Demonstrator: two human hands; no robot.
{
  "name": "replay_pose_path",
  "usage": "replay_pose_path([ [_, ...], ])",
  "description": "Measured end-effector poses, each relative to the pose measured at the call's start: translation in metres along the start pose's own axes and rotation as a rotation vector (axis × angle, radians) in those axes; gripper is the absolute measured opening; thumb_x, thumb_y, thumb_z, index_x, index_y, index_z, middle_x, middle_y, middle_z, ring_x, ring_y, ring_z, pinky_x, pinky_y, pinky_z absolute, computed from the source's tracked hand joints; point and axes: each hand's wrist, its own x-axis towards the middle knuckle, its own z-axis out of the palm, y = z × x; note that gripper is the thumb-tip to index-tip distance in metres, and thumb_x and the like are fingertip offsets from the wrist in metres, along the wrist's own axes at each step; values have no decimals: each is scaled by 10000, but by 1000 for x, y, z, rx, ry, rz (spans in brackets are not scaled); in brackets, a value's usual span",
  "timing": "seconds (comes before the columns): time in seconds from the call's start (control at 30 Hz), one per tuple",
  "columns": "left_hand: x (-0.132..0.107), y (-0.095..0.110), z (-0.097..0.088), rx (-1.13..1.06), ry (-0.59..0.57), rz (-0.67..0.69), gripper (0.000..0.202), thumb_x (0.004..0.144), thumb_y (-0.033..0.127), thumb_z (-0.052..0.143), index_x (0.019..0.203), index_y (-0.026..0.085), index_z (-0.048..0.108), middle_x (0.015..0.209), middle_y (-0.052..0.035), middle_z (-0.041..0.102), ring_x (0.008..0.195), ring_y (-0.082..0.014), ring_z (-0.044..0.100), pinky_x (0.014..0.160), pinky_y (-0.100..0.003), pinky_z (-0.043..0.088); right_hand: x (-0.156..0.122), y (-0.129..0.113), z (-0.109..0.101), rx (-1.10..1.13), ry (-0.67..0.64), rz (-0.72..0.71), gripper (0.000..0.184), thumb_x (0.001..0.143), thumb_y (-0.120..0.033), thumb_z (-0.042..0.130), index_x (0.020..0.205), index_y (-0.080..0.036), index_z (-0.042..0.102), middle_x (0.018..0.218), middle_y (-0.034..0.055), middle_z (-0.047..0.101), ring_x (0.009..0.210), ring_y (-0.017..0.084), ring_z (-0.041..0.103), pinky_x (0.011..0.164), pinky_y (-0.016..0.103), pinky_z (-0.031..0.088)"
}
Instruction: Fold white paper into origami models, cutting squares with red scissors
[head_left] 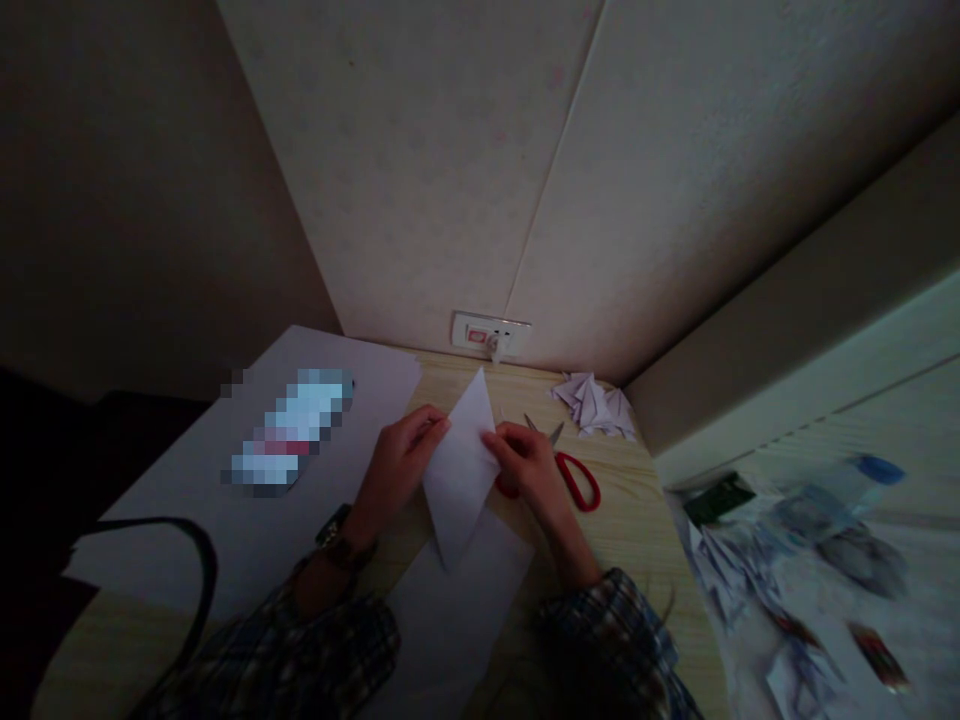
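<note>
A white sheet of paper folded into a long diamond (461, 465) is held up over the wooden table, one point toward the wall. My left hand (401, 460) pinches its left edge between thumb and fingers. On the opposite edge, my right hand (525, 460) grips the paper the same way. Red-handled scissors (581, 482) lie on the table just behind and right of my right hand, their blades partly open and one handle loop half hidden. Beneath the folded paper rests a loose white sheet (457, 625).
Several folded paper pieces (596, 405) sit at the table's back right corner. A phone (292, 430), its screen blurred out, lies on a large white sheet (187, 500) at left. A wall socket (491, 335) holds a plug. Right of the table are a plastic bottle (832, 500) and crumpled papers.
</note>
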Motion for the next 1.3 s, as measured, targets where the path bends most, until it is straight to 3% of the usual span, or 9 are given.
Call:
replay_pose_path([
  [0.2, 1, -1, 3, -63, -27, -36, 245, 787, 425, 557, 798, 185, 600, 692, -2, 666, 654, -183, 619, 555, -245, 435, 1, 1, 0, 17, 73, -4, 348, 748, -428, 646, 535, -195, 500, 498, -57, 404, 487, 101, 354, 472, 242, 255],
  [0.37, 4, -8, 5, -139, -133, -78, 375, 725, 454, 632, 964, 165, 615, 782, -58, 752, 740, -250, 712, 616, -302, 531, 3, 4, -4, 49, 136, -19, 329, 761, -443, 621, 563, -196, 531, 530, -48, 447, 515, 114, 388, 494, 245, 287],
  [0.5, 5, -11, 3, -150, -161, -85, 316, 706, 393, 681, 917, 159, 651, 817, -67, 767, 760, -260, 724, 624, -303, 540, 2, 1, -1, 97, 115, -28, 224, 724, -425, 644, 752, -202, 637, 702, -8, 623, 643, 160, 543, 586, 261, 414],
  [0.6, 6, -12, 0, -140, -135, -79, 302, 722, 392, 675, 905, 153, 662, 863, -67, 764, 779, -251, 716, 637, -292, 528, 0, -1, 3, 124, 90, -22, 333, 628, -345, 748, 922, -213, 665, 867, 13, 694, 762, 194, 609, 652, 279, 465],
  [0.73, 6, -14, -1, -127, -152, -87, 320, 724, 404, 679, 906, 141, 673, 864, -74, 762, 781, -255, 711, 643, -291, 517, 1, 3, -1, 137, 181, -11, 190, 708, -365, 701, 771, -189, 667, 710, -6, 645, 655, 170, 555, 600, 273, 421],
  [0.83, 7, -15, -1, -126, -175, -97, 354, 715, 412, 674, 933, 133, 675, 881, -87, 766, 811, -270, 714, 678, -309, 526, 4, 7, -9, 167, 249, -10, 234, 776, -415, 628, 720, -189, 654, 652, -15, 612, 612, 157, 515, 577, 271, 395],
  [1.07, 6, -15, -1, -96, -248, -92, 246, 702, 386, 693, 808, 164, 688, 787, -45, 756, 774, -266, 710, 649, -301, 518, 3, 11, -8, 235, 251, 79, 305, 690, -435, 713, 856, -182, 685, 793, 42, 717, 638, 188, 609, 564, 294, 487],
  [1.3, 3, -4, 1, -111, -237, -110, 199, 694, 375, 693, 738, 181, 687, 700, -18, 743, 678, -239, 691, 562, -277, 494, 3, 13, -11, 166, 305, 70, 336, 783, -483, 603, 889, -168, 655, 822, 94, 703, 679, 229, 632, 604, 357, 534],
])
